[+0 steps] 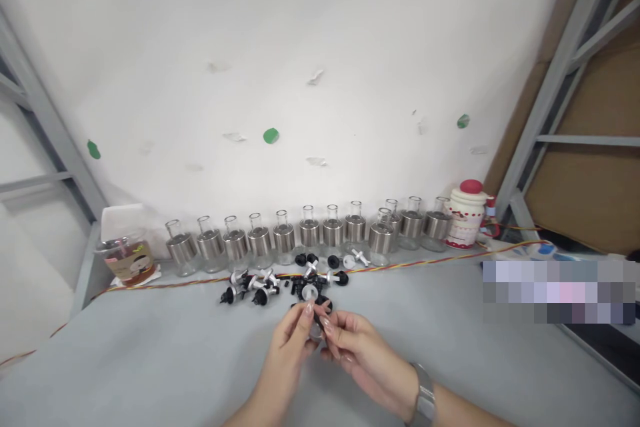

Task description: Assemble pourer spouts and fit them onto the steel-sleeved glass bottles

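Note:
My left hand is closed, its thumb and fingers pinching a small pour spout with a pale round base. My right hand, wearing a metal-banded watch, is closed at the other side of it. Its fingertips press on a small dark piece at the spout, mostly hidden by the fingers. Just beyond my hands lies a loose pile of black parts and silver pour spouts. More black-and-silver spouts lie to the left of the pile.
A row of glass bottles with steel sleeves stands along the white wall. A jar with a brown label is at the left, a white-and-red container at the right. A twisted red-yellow wire crosses the grey table.

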{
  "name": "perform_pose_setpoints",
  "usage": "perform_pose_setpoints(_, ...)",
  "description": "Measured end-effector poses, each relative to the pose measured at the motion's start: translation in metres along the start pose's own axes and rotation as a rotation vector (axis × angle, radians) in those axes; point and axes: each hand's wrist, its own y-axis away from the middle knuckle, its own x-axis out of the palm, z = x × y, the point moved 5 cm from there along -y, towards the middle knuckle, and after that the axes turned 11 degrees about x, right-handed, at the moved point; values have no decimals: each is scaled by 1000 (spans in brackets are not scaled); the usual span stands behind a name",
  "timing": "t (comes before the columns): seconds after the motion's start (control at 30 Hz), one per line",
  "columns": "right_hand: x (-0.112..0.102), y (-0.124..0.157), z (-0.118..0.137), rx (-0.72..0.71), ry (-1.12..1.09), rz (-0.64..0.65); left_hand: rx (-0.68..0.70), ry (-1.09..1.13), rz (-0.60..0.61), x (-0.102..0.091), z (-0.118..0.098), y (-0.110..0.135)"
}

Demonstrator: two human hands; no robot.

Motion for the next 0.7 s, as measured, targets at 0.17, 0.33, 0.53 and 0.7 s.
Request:
perform_pose_setpoints(0.17, 1, 2, 3, -48, 45, -39, -10, 37, 4, 0, 1, 0)
perform_pose_setpoints(0.33, 2, 4, 1, -22, 37, -70, -26, 23, -24, -4, 6, -1)
perform_pose_setpoints(0.53, -2, 1, -2, -28, 37, -94, -28, -18, -51, -5, 6, -1)
perform_pose_setpoints(0.7, 0, 3, -2, -11, 32, -71, -46, -42, -110, -5, 5, 1)
